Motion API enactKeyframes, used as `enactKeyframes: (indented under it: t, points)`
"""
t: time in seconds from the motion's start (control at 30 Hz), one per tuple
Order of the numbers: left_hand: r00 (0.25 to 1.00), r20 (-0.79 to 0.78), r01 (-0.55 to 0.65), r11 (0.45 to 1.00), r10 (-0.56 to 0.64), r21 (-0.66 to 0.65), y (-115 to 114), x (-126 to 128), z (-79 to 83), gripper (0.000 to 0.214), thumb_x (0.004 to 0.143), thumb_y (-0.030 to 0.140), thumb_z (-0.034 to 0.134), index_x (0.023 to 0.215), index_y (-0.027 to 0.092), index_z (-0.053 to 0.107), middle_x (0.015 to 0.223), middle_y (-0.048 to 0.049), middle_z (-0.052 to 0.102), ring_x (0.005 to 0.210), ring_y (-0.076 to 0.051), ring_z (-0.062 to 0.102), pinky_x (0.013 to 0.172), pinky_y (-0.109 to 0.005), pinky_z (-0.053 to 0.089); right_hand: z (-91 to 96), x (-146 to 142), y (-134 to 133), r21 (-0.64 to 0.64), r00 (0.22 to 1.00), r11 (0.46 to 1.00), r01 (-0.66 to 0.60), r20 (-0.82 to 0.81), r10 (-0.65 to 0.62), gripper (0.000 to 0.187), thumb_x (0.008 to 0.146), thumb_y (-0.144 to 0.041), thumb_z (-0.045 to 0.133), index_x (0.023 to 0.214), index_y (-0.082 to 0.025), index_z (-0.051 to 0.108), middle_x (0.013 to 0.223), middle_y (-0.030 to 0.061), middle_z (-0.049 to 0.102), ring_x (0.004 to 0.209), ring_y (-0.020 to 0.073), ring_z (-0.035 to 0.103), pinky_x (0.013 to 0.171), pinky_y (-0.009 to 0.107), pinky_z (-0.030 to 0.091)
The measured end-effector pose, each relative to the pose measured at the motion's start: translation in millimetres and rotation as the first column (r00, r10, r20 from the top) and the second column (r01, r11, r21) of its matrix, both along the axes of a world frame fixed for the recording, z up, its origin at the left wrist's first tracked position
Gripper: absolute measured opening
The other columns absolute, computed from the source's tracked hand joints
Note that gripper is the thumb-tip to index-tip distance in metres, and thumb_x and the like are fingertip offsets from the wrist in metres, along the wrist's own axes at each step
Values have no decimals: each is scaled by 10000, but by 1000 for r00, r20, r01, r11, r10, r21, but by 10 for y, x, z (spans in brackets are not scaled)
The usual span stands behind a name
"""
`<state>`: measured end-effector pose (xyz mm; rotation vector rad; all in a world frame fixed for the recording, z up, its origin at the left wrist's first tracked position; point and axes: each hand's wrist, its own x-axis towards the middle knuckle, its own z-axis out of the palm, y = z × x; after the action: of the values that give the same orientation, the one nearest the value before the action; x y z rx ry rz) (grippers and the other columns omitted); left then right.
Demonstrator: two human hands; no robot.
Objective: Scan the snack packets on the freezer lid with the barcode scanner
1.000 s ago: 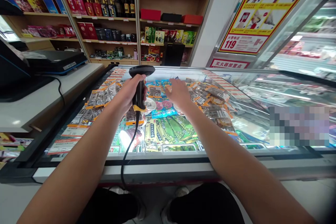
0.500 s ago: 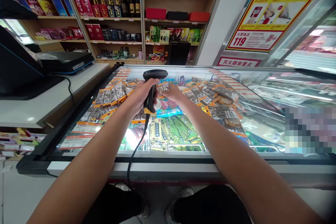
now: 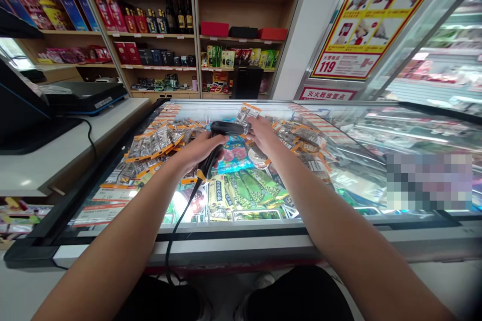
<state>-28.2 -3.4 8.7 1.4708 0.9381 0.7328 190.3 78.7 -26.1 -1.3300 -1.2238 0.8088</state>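
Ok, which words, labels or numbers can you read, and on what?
"119": fire-safety poster
"火警电话": above 119
"使用方法": poster's top, cropped
"灭火器放置点": sign below poster
Too small or blurred: packet in right hand, price labels, other packaging.

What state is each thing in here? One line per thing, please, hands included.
Scanner: held, tilted
Packet: held up, orange edge on top
Left hand: closed around the scanner
Right hand: gripping the packet
Cable: hanging from the scanner
Other packets: heaped
Freezer: lit inside
Bottles: upright on a shelf
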Motion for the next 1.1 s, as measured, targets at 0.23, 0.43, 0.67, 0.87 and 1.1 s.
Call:
enactKeyframes:
  t: [0.23, 0.43, 0.67, 0.87, 1.1]
  points:
    - [999, -42, 30, 1000, -30, 5, 39, -13, -57, 320, 846, 493, 657, 903, 190, 575, 713, -45, 641, 516, -149, 599, 463, -283, 493, 6, 35, -18, -59, 973, 998, 7, -230, -20, 172, 804, -327, 632, 844, -240, 488, 728, -33, 566, 667, 133, 593, 617, 238, 524]
    - [997, -55, 55, 998, -56, -17, 19, -11, -32, 262, 866, 442, 637, 887, 191, 565, 728, -55, 659, 525, -151, 607, 482, -291, 506, 5, 38, -29, -51, 978, 999, 10, -208, -21, 159, 805, -327, 629, 838, -231, 507, 716, -35, 558, 637, 125, 563, 591, 231, 493]
    - [993, 97, -66, 997, 62, 35, 51, -142, 132, 247, 845, 432, 618, 843, 203, 526, 626, -17, 621, 435, -146, 565, 414, -267, 438, 36, 188, -69, 5, 852, 976, 216, 488, -190, 433, 798, -333, 694, 1167, -162, 544, 832, 80, 634, 834, 278, 637, 780, 418, 484]
    - [914, 324, -249, 968, 246, -33, 172, -405, 314, 271, 805, 455, 623, 808, 211, 506, 580, 14, 572, 408, -124, 537, 392, -237, 414, 25, -79, -296, 276, 372, 931, 238, 860, -350, 563, 815, -334, 719, 1305, -104, 564, 1273, 274, 593, 1216, 466, 505, 960, 593, 370]
    - [828, 467, -271, 950, 312, -154, 197, -447, 357, 312, 814, 487, 642, 803, 216, 488, 546, 45, 531, 388, -94, 508, 404, -213, 414, -156, -963, -561, -132, 721, 958, -253, 635, 277, 498, 940, -643, 482, 997, -205, 711, 1049, 132, 726, 910, 287, 670, 740, 395, 488]
